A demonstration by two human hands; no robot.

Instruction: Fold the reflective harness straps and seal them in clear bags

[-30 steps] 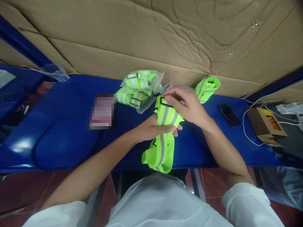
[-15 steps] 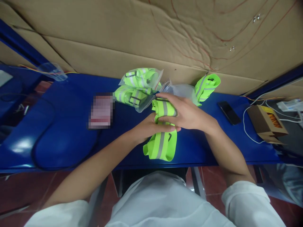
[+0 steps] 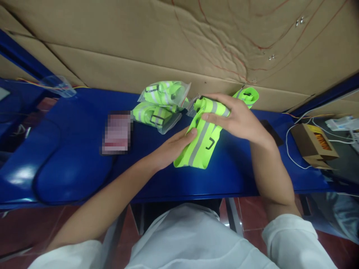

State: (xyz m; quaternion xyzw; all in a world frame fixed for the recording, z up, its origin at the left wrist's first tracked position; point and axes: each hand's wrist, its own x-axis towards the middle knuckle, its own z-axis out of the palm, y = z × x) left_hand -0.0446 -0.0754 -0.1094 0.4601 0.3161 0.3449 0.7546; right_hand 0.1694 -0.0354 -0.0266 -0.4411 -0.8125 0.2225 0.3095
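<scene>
Both hands hold a neon-yellow reflective belt [image 3: 199,144] with a grey stripe, partly rolled, above the blue table. My right hand [image 3: 234,114] is closed around the rolled upper part, thumb across its front. Lower on the left edge, my left hand [image 3: 177,146] pinches the strap with its thumb on top; its other fingers are hidden behind the fabric. A black buckle-like piece shows on the hanging loop. Just behind my right hand stands another rolled reflective belt [image 3: 250,96]. To the left lie two clear bags of similar belts, an upper bag [image 3: 165,92] resting on a lower bag [image 3: 154,114].
On the blue table [image 3: 75,157] lie a blurred-out flat reddish item [image 3: 117,132] at left and a dark phone [image 3: 271,131] at right, partly hidden by my wrist. An opened cardboard box [image 3: 311,144] and white cables sit farther right. A clear plastic cup [image 3: 62,87] lies back left.
My right hand has moved up and right with the rolled part, turning it. The hanging loop has lifted and stretched out, and my left hand has slid to its left edge.
</scene>
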